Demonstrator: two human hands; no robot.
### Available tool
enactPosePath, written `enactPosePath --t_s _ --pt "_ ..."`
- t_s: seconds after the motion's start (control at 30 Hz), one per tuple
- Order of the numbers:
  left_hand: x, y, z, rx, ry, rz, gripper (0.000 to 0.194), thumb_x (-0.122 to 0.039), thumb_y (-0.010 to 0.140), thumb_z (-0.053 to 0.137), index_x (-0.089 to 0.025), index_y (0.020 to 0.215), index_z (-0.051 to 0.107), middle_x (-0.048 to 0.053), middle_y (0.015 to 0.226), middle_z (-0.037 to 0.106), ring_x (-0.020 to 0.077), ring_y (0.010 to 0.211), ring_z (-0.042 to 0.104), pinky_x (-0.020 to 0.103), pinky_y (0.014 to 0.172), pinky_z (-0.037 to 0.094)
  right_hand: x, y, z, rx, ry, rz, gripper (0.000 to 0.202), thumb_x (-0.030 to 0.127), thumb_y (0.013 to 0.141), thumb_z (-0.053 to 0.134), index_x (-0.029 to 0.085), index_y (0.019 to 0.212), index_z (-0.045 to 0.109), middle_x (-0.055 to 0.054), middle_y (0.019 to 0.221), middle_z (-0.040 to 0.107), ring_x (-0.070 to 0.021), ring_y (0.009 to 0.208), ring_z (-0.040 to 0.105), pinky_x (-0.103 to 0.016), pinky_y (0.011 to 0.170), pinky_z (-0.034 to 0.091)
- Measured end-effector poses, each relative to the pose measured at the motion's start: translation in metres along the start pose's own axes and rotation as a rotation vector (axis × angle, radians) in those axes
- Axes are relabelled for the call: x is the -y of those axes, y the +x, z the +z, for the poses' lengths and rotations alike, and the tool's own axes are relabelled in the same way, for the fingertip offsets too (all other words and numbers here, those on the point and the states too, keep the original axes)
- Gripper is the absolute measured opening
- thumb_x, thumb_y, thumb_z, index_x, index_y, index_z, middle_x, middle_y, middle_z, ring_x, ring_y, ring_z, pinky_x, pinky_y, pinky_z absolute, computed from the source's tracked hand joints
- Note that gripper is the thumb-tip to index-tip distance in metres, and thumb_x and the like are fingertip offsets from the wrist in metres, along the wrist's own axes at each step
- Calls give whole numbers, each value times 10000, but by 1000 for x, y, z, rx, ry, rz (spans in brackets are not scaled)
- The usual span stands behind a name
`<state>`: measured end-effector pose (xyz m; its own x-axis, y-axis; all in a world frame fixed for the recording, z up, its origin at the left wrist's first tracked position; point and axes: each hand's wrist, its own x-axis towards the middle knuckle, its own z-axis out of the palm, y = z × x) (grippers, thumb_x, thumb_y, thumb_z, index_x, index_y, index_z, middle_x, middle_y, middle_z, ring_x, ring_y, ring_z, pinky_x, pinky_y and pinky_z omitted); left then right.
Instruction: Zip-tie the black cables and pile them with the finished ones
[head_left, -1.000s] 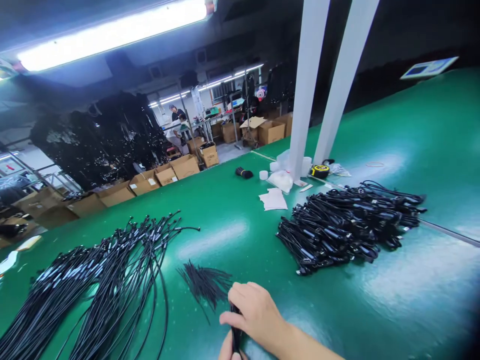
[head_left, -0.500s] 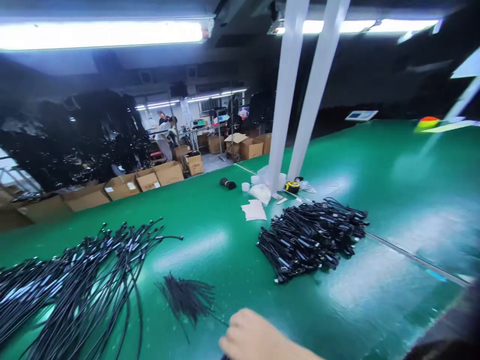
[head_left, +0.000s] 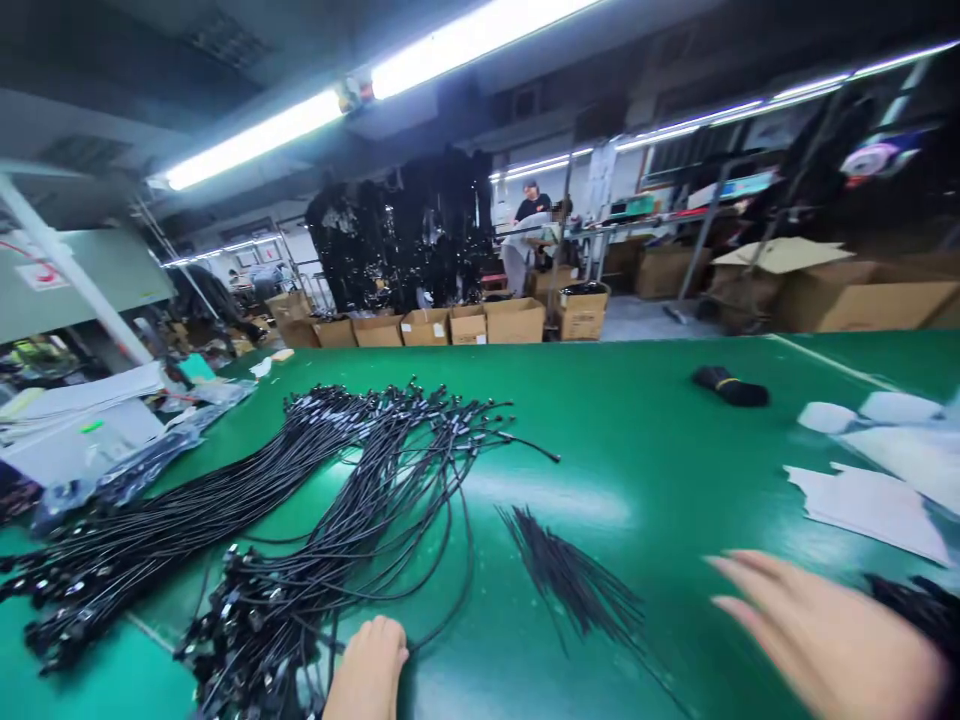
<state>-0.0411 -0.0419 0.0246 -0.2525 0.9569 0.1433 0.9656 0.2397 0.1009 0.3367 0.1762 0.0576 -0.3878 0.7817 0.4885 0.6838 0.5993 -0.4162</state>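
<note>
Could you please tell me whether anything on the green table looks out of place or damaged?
The white sheet at the right has ragged edges, so it looks torn. One cable end sticks out beyond the other long cables, and a strand or two trails from the small black pile. I see no spill.

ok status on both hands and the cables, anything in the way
Left hand at the long black cables, grip unclear. Right hand blurred, open, near dark pile. Thin black strands between, possibly in the way.

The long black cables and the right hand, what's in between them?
A loose bunch of thin black strips, on the green table, in the head view.
</note>
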Motion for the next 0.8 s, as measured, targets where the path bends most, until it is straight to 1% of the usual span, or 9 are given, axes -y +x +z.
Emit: enactPosePath --t_s 0.13,0.23,0.3,0.43,0.53,0.6,0.67,0.73,0.8 --pt "4 -2 -22 -74 -120 44 221 -127 856 427 -232 847 622 27 757 667 174 690 622 263 668 459 129 33 60 472 206 -325 528 212 837 512 331 1348 451 -72 1382 483 -259 1155 550 -407 952 459" --pt "15 -1 -40 -42 -164 77 338 -25 745 430 -221 917 645 57 843 687 204 771 635 277 717 465 204 65 98 589 210 -491 504 86 826 420 252 1296 500 -85 1279 554 -218 1100 572 -361 921 472" --pt "25 5 -53 3 -253 44 350 -32 732 447 -222 946 649 59 894 688 206 819 633 278 739 470 232 84 118 598 145 -542 401 69 828 402 201 1153 598 -99 1101 629 -226 998 606 -369 861 490" --pt "56 29 -73 -67 -403 -51 320 -197 836 483 -229 1140 573 57 1084 660 176 984 597 261 880 445 245 97 146 683 35 -596 202 15 658 546 165 679 679 -67 706 654 -256 703 652 -360 654 525" --pt "92 58 -78 -174 -324 -210 378 -204 875 388 -67 1206 508 242 1284 525 311 1204 466 481 1021 314 239 93 150 719 17 -621 206 -3 603 574 186 579 653 -21 619 629 -218 630 644 -299 601 512" --pt "115 75 -79 -116 -322 -212 217 -160 825 434 -95 898 628 205 1001 663 323 1005 591 478 909 405 236 96 145 685 32 -601 212 25 657 566 204 676 679 -18 719 656 -203 690 651 -280 629 510" --pt "129 86 -87 -59 -363 -168 231 -176 844 405 -180 680 569 73 723 670 230 748 644 350 741 483 235 108 136 622 55 -563 251 53 717 549 213 855 685 -32 864 666 -203 794 653 -288 696 513" --pt "131 91 -103 -58 -404 -116 321 -241 916 278 -215 699 513 12 691 647 162 666 636 251 639 482 239 126 127 543 83 -521 363 76 765 531 215 1088 620 -58 1040 637 -204 913 634 -308 794 500" --pt "120 90 -125 -90 -390 -58 361 -297 945 188 -226 789 507 12 768 645 149 714 630 230 644 472 248 147 124 468 107 -491 513 97 812 504 216 1309 451 -94 1254 533 -178 946 618 -313 863 475"
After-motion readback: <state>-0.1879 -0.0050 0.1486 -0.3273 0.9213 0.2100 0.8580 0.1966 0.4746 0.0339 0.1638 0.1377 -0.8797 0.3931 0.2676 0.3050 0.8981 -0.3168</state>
